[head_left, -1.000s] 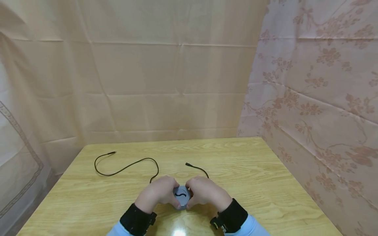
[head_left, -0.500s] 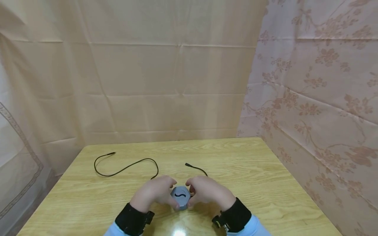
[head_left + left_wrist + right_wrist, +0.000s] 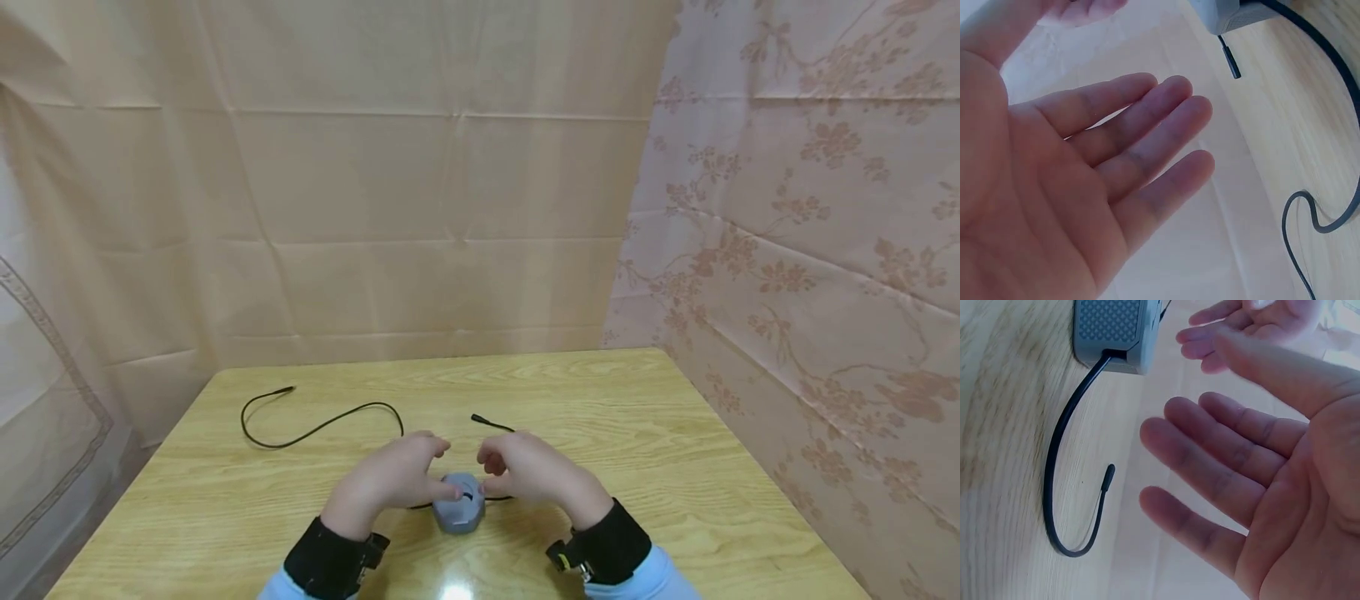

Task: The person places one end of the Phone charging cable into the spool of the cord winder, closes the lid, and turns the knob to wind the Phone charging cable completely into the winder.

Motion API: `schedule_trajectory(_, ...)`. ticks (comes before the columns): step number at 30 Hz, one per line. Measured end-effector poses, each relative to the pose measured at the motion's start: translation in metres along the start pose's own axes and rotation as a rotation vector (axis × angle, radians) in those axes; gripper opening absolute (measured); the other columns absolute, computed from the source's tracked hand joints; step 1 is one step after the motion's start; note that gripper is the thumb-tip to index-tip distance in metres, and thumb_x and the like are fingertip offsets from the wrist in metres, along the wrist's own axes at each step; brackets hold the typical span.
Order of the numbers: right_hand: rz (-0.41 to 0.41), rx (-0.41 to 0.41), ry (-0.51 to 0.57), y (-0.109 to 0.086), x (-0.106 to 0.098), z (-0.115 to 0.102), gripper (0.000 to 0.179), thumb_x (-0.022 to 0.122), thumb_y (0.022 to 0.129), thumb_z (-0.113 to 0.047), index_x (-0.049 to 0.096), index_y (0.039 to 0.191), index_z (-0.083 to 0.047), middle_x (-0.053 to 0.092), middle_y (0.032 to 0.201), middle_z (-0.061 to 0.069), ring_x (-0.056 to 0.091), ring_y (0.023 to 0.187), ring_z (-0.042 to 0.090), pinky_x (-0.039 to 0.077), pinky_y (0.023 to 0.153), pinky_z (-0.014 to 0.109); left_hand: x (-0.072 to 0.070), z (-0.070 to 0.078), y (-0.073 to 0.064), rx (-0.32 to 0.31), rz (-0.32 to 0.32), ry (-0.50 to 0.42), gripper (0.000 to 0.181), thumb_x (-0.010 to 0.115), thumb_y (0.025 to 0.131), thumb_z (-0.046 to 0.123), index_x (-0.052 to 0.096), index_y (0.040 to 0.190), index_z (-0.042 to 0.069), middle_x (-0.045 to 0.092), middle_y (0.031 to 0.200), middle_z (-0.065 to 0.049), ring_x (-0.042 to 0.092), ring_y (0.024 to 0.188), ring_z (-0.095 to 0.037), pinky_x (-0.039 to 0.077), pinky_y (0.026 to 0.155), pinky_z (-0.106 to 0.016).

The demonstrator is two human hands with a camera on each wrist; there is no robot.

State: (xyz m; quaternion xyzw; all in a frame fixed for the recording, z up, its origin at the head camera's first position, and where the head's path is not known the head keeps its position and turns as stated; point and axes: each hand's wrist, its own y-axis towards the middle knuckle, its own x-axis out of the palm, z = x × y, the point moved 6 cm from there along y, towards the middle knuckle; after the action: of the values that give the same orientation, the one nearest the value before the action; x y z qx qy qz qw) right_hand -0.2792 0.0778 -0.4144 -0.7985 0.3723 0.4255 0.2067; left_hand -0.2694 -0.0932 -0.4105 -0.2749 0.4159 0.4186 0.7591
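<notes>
A small grey many-sided case (image 3: 459, 518) with a dark curved mark on top rests on the table near its front. Black cable (image 3: 1052, 462) comes out of a slot in its side and curves away to a plug end (image 3: 1108, 477). My left hand (image 3: 390, 482) hovers at the case's left, its thumb over the top in the head view; whether it touches is unclear. On the other side my right hand (image 3: 538, 477) is raised beside the case, holding nothing. Both wrist views show the palms facing in with fingers loosely extended.
The cable's longer part (image 3: 276, 447) snakes over the wooden table (image 3: 637, 500) at left, with a second plug end (image 3: 285, 389) near the back edge. A beige curtain (image 3: 420, 208) hangs behind; floral cloth (image 3: 810, 292) covers the right side.
Both hands have let go of the case's sides and drawn apart, rising slightly. More of the case and the cable beside it now shows. The case itself has stayed in about the same place.
</notes>
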Motion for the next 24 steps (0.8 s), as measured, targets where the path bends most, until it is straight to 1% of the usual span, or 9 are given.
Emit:
schedule_trajectory(3, -0.018, 0.017, -0.012, -0.001, 0.001, 0.003, 0.048, 0.085, 0.085, -0.029, 0.067, 0.124, -0.007, 0.071, 0.111, 0.003, 0.065, 0.101, 0.014, 0.054, 0.088, 0.035, 0.004, 0.004, -0.001, -0.009, -0.021, 0.01, 0.082, 0.085, 0.08, 0.049, 0.058, 0.14, -0.002, 0.059, 0.135, -0.017, 0.06, 0.118, -0.034, 0.051, 0.094, -0.052)
schedule_trajectory(5, -0.039, 0.033, -0.015, -0.001, 0.003, 0.005, 0.057, 0.087, 0.082, -0.032, 0.066, 0.129, -0.007, 0.07, 0.118, 0.005, 0.065, 0.108, 0.016, 0.053, 0.092, 0.037, 0.009, 0.006, -0.001, -0.004, -0.035, 0.032, 0.086, 0.086, 0.079, 0.049, 0.056, 0.141, -0.002, 0.056, 0.14, -0.019, 0.058, 0.123, -0.035, 0.05, 0.097, -0.053)
schedule_trajectory(7, -0.066, 0.046, -0.014, -0.001, 0.006, 0.007, 0.064, 0.088, 0.08, -0.034, 0.064, 0.133, -0.007, 0.069, 0.124, 0.007, 0.063, 0.113, 0.019, 0.052, 0.095, 0.039, 0.015, 0.009, 0.001, 0.008, -0.049, 0.059, 0.087, 0.087, 0.077, 0.048, 0.056, 0.141, -0.002, 0.055, 0.141, -0.019, 0.058, 0.122, -0.034, 0.051, 0.096, -0.05)
schedule_trajectory(9, -0.091, 0.056, -0.011, -0.001, 0.01, 0.008, 0.069, 0.089, 0.079, -0.035, 0.062, 0.136, -0.007, 0.067, 0.128, 0.008, 0.062, 0.118, 0.021, 0.051, 0.097, 0.039, 0.021, 0.01, 0.003, 0.025, -0.064, 0.075, 0.088, 0.087, 0.076, 0.048, 0.056, 0.141, -0.002, 0.057, 0.137, -0.016, 0.06, 0.115, -0.028, 0.053, 0.091, -0.044)
schedule_trajectory(12, -0.116, 0.059, -0.028, -0.001, 0.014, 0.009, 0.074, 0.09, 0.078, -0.037, 0.061, 0.138, -0.006, 0.065, 0.133, 0.009, 0.06, 0.122, 0.022, 0.05, 0.099, 0.039, 0.029, 0.01, 0.008, 0.042, -0.076, 0.077, 0.086, 0.089, 0.074, 0.044, 0.058, 0.139, -0.002, 0.06, 0.124, -0.009, 0.06, 0.095, -0.017, 0.052, 0.077, -0.034)
schedule_trajectory(14, -0.126, 0.058, -0.03, 0.0, 0.016, 0.009, 0.075, 0.09, 0.077, -0.037, 0.061, 0.138, -0.006, 0.064, 0.134, 0.009, 0.06, 0.123, 0.022, 0.05, 0.099, 0.039, 0.032, 0.01, 0.01, 0.041, -0.081, 0.068, 0.085, 0.09, 0.073, 0.042, 0.059, 0.138, -0.002, 0.061, 0.117, -0.006, 0.057, 0.087, -0.012, 0.051, 0.072, -0.03)
schedule_trajectory(16, -0.133, 0.055, -0.029, 0.0, 0.017, 0.01, 0.073, 0.09, 0.077, -0.036, 0.062, 0.136, -0.006, 0.064, 0.133, 0.009, 0.06, 0.122, 0.022, 0.05, 0.099, 0.038, 0.034, 0.01, 0.011, 0.034, -0.086, 0.062, 0.083, 0.091, 0.071, 0.038, 0.06, 0.137, -0.002, 0.061, 0.112, -0.003, 0.056, 0.083, -0.011, 0.05, 0.07, -0.029)
schedule_trajectory(19, -0.142, 0.052, -0.016, 0.001, 0.018, 0.01, 0.069, 0.09, 0.077, -0.036, 0.064, 0.134, -0.005, 0.066, 0.131, 0.009, 0.062, 0.119, 0.021, 0.052, 0.096, 0.036, 0.036, 0.011, 0.013, 0.014, -0.101, 0.052, 0.08, 0.093, 0.069, 0.033, 0.062, 0.134, -0.001, 0.06, 0.105, 0.0, 0.056, 0.079, -0.011, 0.05, 0.068, -0.029)
schedule_trajectory(24, -0.156, 0.046, -0.016, 0.002, 0.022, 0.01, 0.065, 0.09, 0.077, -0.035, 0.067, 0.129, -0.004, 0.069, 0.121, 0.005, 0.064, 0.11, 0.016, 0.053, 0.091, 0.033, 0.039, 0.014, 0.014, -0.022, -0.12, 0.074, 0.073, 0.097, 0.064, 0.027, 0.066, 0.125, 0.004, 0.058, 0.098, 0.003, 0.055, 0.078, -0.011, 0.05, 0.068, -0.029)
